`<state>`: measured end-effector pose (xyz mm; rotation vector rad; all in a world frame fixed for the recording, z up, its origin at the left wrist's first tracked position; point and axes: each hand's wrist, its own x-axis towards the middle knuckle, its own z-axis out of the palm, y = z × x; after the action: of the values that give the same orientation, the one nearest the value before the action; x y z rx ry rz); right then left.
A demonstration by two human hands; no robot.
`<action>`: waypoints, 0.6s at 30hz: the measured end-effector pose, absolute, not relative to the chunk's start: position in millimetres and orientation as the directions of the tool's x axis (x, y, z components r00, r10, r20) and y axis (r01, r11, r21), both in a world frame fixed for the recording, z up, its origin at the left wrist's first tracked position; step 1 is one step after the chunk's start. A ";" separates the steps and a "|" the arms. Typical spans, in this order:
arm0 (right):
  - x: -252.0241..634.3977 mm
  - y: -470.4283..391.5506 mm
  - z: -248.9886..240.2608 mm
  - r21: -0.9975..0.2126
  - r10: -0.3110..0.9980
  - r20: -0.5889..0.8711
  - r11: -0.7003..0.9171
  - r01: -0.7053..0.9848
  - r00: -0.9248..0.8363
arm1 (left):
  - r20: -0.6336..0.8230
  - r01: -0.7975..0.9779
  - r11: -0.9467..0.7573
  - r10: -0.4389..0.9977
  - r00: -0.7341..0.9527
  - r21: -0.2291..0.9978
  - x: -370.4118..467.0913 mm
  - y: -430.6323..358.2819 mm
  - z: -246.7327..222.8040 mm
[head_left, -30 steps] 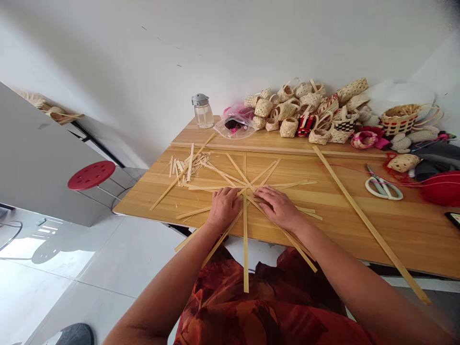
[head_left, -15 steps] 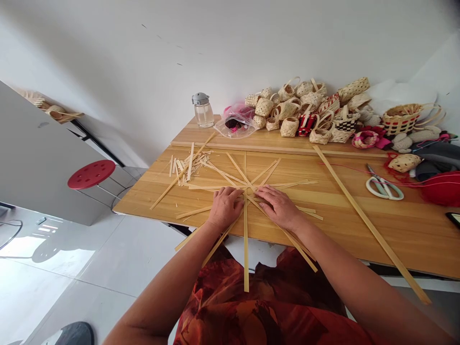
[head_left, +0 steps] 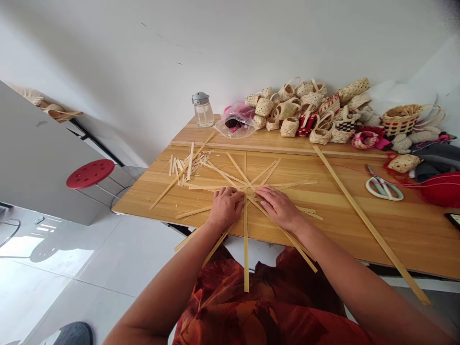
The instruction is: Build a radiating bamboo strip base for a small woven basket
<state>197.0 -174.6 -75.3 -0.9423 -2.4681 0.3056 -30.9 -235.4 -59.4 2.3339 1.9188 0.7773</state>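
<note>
The crossed strips meet at mid-frame, one long strip running down toward bottom centre; the curled left hand is nearer it than the right hand, whose fingers lie together; whether either pinches, I cannot tell

Pale straw-yellow strips cross mid-frame on a honey-brown table streaked with wood grain. At upper right are cream baskets, a black-and-cream checked basket and a red-and-black basket. At the left, the stool is red; at upper centre, the bottle lid is grey; at bottom centre, the clothing is blotched rust and dark brown
</note>
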 end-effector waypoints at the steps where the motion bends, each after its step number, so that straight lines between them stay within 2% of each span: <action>1: 197.1 -174.7 -75.6 -0.362 0.672 0.356 0.740 0.567 -0.650 | 0.360 0.915 -0.245 0.925 0.122 0.320 -30.9 -235.4 -59.4; 12: 196.2 -173.0 -77.5 -0.350 0.657 0.394 0.754 0.556 -0.643 | 0.356 0.927 -0.245 0.925 0.135 0.286 -30.0 -234.8 -58.9; 15: 196.1 -170.5 -77.0 -0.378 0.651 0.392 0.758 0.531 -0.651 | 0.342 0.925 -0.250 0.928 0.145 0.285 -29.9 -234.7 -58.3; 18: 197.7 -166.5 -70.9 -0.431 0.662 0.331 0.740 0.516 -0.672 | 0.340 0.925 -0.250 0.929 0.145 0.288 -29.9 -234.6 -58.4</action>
<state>197.7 -166.5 -70.9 -0.8947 -2.4692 0.4174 -29.9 -234.6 -58.4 2.3692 1.9181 0.7162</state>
